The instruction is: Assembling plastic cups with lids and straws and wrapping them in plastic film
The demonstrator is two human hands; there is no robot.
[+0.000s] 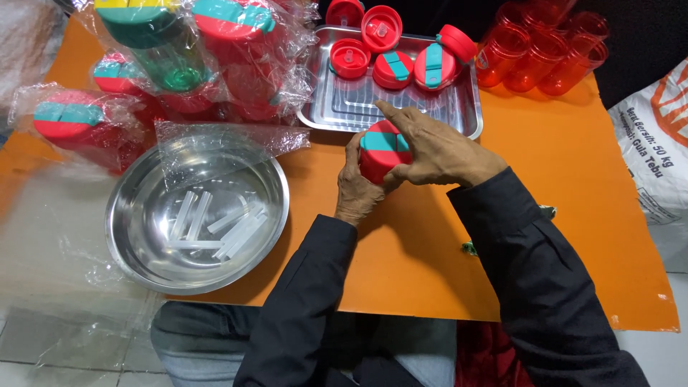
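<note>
Bench (545, 215): an orange top carries everything in view; the person sits at its near edge, both dark sleeves reaching in.
Steel bowl (136, 236): wide and round, at the near left, with a loose heap of clear straws (215, 229) in its bottom and a sheet of clear wrap over its far rim.
Wrapped bottles (179, 64): a pile at the far left, each bagged in clear plastic, red bodies and one green.
Steel tray (459, 115): a shallow rectangle just beyond the hands, holding loose red lids (390, 57), some with teal flaps.
Bare bottles (545, 50): a cluster of clear red bodies with no lids, at the far right, well apart from the hands.
Held bottle (380, 154): red with a red and teal lid, at the middle of the bench between the hands and just before the tray.
Left hand (355, 190): curled tight around the held bottle's left side, clamped on its body.
Right hand (437, 147): closed over the lid from above and the right, forefinger stretched along the lid's far edge, thumb against the near side.
Risk: the lid could seat crooked if the right hand presses unevenly, and the smooth bottle could slip from the left hand and knock the tray's near rim.
</note>
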